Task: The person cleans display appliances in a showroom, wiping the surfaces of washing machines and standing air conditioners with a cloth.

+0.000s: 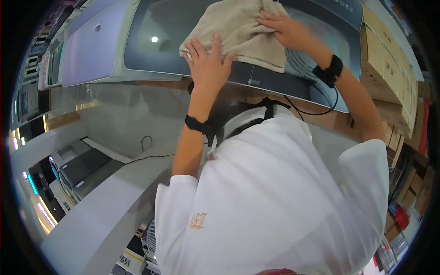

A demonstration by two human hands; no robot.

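Observation:
A beige cloth (238, 34) with a dark stitched hem lies over the glossy dark lid (158, 41) of a large appliance that looks like a washing machine. My left hand (208, 64) rests on the cloth's left front corner, its fingers spread. Farther right, my right hand (293, 32) lies on the upper right part of the cloth, fingers stretched out over the folds. Some creases bunch beside the right fingertips. Through the clear part of the lid, a slotted grey piece (300, 64) shows below the right wrist.
A lilac-topped appliance (94, 46) stands close on the left. Cardboard boxes (382, 59) are stacked at the right. A black cable (316, 113) hangs at the appliance's front edge, and another cord (146, 158) runs along the floor. A white counter (98, 206) curves at lower left.

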